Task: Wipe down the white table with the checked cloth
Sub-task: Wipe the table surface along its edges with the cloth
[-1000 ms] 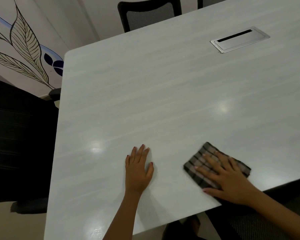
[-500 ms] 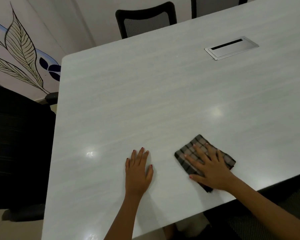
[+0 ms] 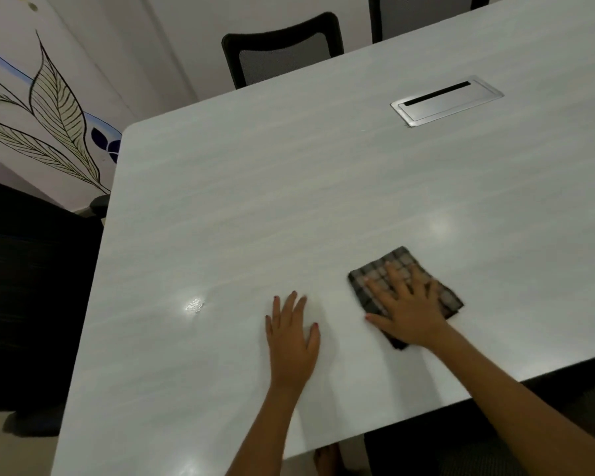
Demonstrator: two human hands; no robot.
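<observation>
Right hand point(image 3: 409, 314) lay flat, fingers spread, on the folded brown-and-grey checked cloth point(image 3: 401, 261). It pressed the cloth onto the pale white rectangular table point(image 3: 289, 201) rather than gripping it. Left hand point(image 3: 291, 338) rested palm-down on the bare top, fingers straight and holding nothing, apparently as a brace. The cloth sat at about 2 o'clock from the left hand, near it but not touching, in the near part of the table.

Over the last second the cloth had slid away from the near edge and closer to the left hand, which had stayed planted. That read as one wiping stroke under way across the near strip. Most of the surface seemed yet to be covered, out to the brushed-metal cable hatch point(image 3: 447, 101) at 1 o'clock of the cloth and the far edge by the black mesh-backed chair point(image 3: 282, 46) at 11 o'clock. The job therefore looked to be at an early stage.
</observation>
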